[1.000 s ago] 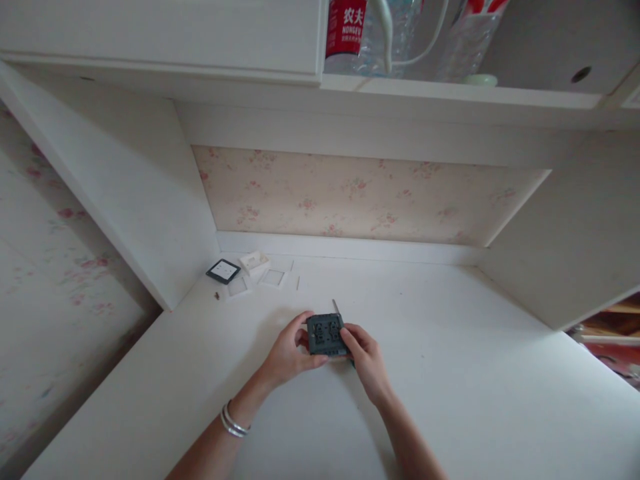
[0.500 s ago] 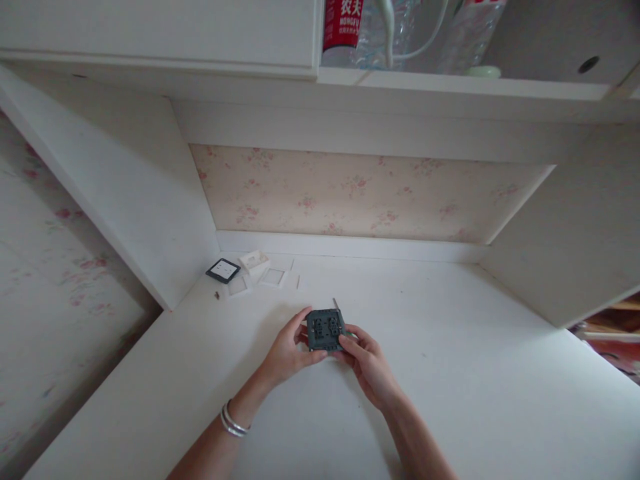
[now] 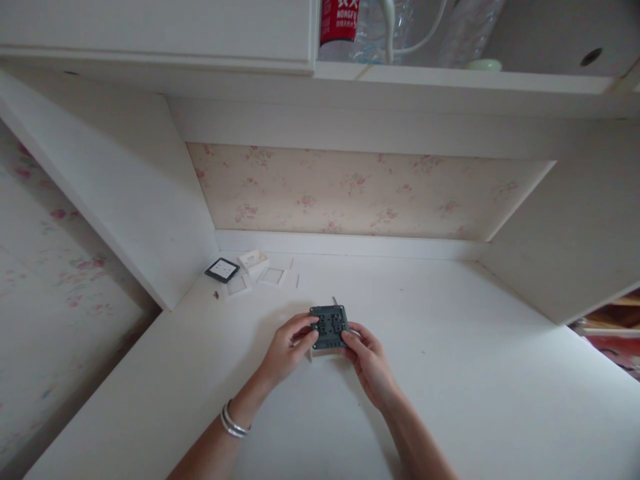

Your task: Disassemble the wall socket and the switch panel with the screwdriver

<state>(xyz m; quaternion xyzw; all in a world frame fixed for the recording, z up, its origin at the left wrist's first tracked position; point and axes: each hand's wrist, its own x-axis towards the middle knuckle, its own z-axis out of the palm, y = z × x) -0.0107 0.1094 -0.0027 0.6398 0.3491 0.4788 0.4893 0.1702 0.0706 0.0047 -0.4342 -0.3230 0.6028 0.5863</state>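
Observation:
Between my hands is a dark grey square wall socket frame (image 3: 329,331) with two round-looking modules in its face. My left hand (image 3: 286,347) pinches its left edge, thumb at the front and fingers at the upper left. At the lower right corner my right hand (image 3: 367,355) grips it, thumb on the face and fingers behind. Under the frame's near edge shows part of a white box (image 3: 325,355); whether the two touch I cannot tell. A thin metal rod (image 3: 335,301) pokes out beyond the far edge, its other end hidden.
At the desk's back left lie a black-edged panel with a white face (image 3: 222,269), a white box-shaped part (image 3: 253,261), clear square frames (image 3: 273,276), a small dark piece (image 3: 217,295) and thin strips (image 3: 299,281). Overhead, a shelf (image 3: 450,78) holds plastic bottles (image 3: 339,23) and a cable.
The socket frame has shifted slightly right and up, uncovering the white box beneath. My left thumb has moved from its lower edge up to its left side.

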